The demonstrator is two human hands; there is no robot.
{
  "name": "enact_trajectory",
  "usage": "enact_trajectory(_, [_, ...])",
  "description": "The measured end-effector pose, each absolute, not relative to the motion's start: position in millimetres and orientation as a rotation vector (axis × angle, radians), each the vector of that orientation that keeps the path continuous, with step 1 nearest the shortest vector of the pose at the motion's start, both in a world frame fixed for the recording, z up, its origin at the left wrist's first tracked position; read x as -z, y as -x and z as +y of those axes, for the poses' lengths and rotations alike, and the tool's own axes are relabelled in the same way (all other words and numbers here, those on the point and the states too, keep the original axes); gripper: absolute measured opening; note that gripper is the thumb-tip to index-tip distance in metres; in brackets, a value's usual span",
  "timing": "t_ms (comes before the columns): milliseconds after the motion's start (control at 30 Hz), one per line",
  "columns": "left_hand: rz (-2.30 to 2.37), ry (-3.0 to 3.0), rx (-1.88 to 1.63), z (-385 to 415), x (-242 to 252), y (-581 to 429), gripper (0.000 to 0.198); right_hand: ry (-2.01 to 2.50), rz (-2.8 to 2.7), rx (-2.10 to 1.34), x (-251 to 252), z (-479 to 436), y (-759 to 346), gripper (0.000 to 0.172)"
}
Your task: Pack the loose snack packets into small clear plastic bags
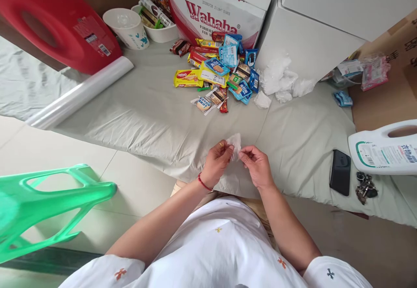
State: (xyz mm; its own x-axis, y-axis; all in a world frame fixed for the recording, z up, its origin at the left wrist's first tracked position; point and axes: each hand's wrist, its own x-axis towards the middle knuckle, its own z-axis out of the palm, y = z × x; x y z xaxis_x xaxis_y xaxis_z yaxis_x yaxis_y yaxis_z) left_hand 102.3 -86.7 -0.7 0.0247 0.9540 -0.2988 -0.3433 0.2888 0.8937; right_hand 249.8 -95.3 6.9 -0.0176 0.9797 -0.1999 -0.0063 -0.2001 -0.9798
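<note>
Between my two hands is a small crumpled piece of clear plastic film (235,141), held over the front part of the cloth-covered surface (156,127). My left hand (217,162), with a red cord at the wrist, is closed and pinches the film between thumb and fingers. My right hand (257,164) is closed in a pinch at the film's right edge. Beyond them lies a pile of wrapped snacks (213,73) in yellow, blue and red packets. Crumpled clear plastic (276,77) is heaped right of the pile.
At the left are a plastic film roll (84,90), a red jug (78,31), a paper cup (127,27) and a white snack bowl (163,34). A Wahaba-like printed carton (215,8) stands behind. A phone (340,173), keys (365,188) and white bottle (384,151) lie right; a green stool (81,192) is left.
</note>
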Motion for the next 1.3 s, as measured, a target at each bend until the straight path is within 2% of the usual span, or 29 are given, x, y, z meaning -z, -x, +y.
enact_trajectory(167, [0.975, -0.511, -1.213, -85.3, -6.9, -91.4, 0.036, 1.289, -0.759, -1.43, -14.0, -87.1, -271.5, 0.033])
enact_trajectory(467, [0.787, -0.271, -1.1, -85.2, -19.5, -73.6, 0.032, 1.292, -0.773, -1.587, -30.2, -79.2, -302.6, 0.035])
enact_trajectory(633, [0.923, -0.538, -1.281, -90.4, -15.1, -78.0, 0.036, 1.474, -0.755, -1.27, -28.6, -82.8, -300.7, 0.042])
enact_trajectory(833, [1.048, -1.118, -1.245, -107.5, -19.5, -83.4, 0.027, 1.37, -0.774, -1.658, -41.0, -90.5, -279.8, 0.066])
enact_trajectory(967, [1.018, -1.198, -1.146, -117.2, -16.6, -88.1, 0.023, 1.361, -0.874, -1.58, -36.6, -86.8, -263.8, 0.05])
enact_trajectory(1133, [1.058, -1.101, -1.173, -120.6, -12.6, -87.0, 0.023, 1.518, -1.114, -1.281, -23.9, -87.0, -264.0, 0.039])
enact_trajectory(1300, [1.312, -1.285, -1.172, -109.6, -21.4, -96.2, 0.037, 1.621, -1.338, -1.062, -21.1, -91.8, -261.4, 0.039])
